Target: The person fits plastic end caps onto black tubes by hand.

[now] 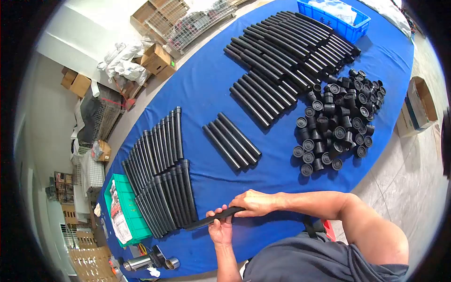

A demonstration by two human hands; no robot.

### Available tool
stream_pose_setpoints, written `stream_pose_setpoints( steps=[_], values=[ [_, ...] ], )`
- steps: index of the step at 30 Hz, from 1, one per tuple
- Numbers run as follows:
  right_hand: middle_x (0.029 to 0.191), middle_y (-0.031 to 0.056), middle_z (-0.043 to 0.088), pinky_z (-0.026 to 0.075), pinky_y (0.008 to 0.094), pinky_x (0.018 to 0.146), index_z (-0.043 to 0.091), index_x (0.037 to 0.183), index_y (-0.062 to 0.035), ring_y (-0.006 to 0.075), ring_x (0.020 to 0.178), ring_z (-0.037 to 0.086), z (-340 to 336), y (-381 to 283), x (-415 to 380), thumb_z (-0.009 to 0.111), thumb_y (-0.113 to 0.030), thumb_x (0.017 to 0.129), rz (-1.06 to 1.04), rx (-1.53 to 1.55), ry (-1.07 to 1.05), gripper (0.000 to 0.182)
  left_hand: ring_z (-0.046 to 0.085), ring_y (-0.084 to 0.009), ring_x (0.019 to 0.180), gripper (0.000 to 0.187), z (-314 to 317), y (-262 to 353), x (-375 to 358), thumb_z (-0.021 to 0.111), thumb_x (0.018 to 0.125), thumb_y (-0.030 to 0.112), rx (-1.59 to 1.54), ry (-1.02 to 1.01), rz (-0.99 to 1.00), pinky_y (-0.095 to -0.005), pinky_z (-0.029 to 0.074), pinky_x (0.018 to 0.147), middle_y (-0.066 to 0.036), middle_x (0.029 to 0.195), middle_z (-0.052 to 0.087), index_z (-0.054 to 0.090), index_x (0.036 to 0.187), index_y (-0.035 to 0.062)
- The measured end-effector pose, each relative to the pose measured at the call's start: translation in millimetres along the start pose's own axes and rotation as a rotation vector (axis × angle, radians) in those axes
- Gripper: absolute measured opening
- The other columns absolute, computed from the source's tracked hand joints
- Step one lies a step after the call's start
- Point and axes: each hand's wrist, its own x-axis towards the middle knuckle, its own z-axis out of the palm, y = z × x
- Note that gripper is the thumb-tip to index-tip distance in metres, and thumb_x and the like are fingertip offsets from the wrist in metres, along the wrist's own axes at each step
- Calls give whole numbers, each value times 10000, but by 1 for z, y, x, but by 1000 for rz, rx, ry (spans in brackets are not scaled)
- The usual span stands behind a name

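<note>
A black tube (204, 222) lies slantwise across my hands near the front of the blue-covered table. The fingers of my left hand (221, 228) wrap round its middle from below. My right hand (253, 203) closes over the tube's right end; whether a cap sits under that palm is hidden. Just left of the held tube, black tubes with wider end pieces (164, 202) lie in two rows. Three plain black tubes (231, 141) rest side by side beyond my hands. To the right spreads a heap of black rubber end caps (338, 122).
Many more black tubes (286, 51) are stacked at the far side, by a blue crate (350, 30). A green crate (136, 207) stands at the left edge, near a shiny metal tool (141, 262). On the floor at right is a cardboard box (418, 108).
</note>
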Motion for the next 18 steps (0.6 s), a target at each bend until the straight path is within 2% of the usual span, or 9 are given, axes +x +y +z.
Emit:
stream_pose_setpoints(
  steps=[3, 6, 9, 13, 16, 18],
  values=[
    [909, 227, 670, 527, 536, 738, 616, 1113, 11, 421, 892, 666, 1, -5, 0, 666, -234, 937, -2, -97, 61, 305, 557, -377, 1335, 278, 2, 1, 2, 710, 931, 33, 2, 39, -9, -586, 470, 1126, -191, 1319, 655, 606, 1186, 71],
    [878, 217, 677, 528, 523, 720, 635, 1104, 14, 410, 853, 679, -2, -8, 0, 670, -252, 932, -20, -149, 78, 319, 549, -374, 1344, 285, 0, 1, 1, 709, 939, 56, -18, 43, -26, -588, 459, 1134, -189, 1342, 643, 606, 1205, 70],
    [950, 224, 689, 541, 472, 737, 643, 1171, 28, 366, 892, 689, -17, -9, 5, 687, -243, 929, 156, 92, -150, 366, 538, -370, 1355, 280, -2, 0, 3, 707, 943, 63, 9, -36, -28, -584, 446, 1147, -188, 1354, 635, 605, 1203, 59],
    [903, 219, 704, 532, 457, 750, 663, 1144, 22, 377, 847, 697, -6, 4, 3, 709, -287, 920, 112, 49, -57, 385, 537, -364, 1356, 264, 6, 2, 4, 706, 937, 42, -24, 31, -50, -575, 434, 1161, -186, 1328, 646, 602, 1179, 45],
    [894, 216, 705, 530, 464, 752, 664, 1139, 23, 382, 840, 696, 0, -1, 0, 707, -291, 923, 12, -191, 39, 384, 540, -363, 1352, 275, 3, 1, 4, 709, 932, 34, -39, 21, -41, -574, 431, 1164, -186, 1310, 652, 602, 1185, 44],
    [925, 219, 701, 533, 468, 764, 656, 1147, 28, 386, 870, 691, -10, -11, 3, 696, -270, 927, 158, 28, -104, 372, 537, -365, 1353, 291, -1, 2, 4, 710, 932, 37, -33, -30, -41, -575, 429, 1165, -187, 1311, 650, 602, 1202, 46]
  ],
)
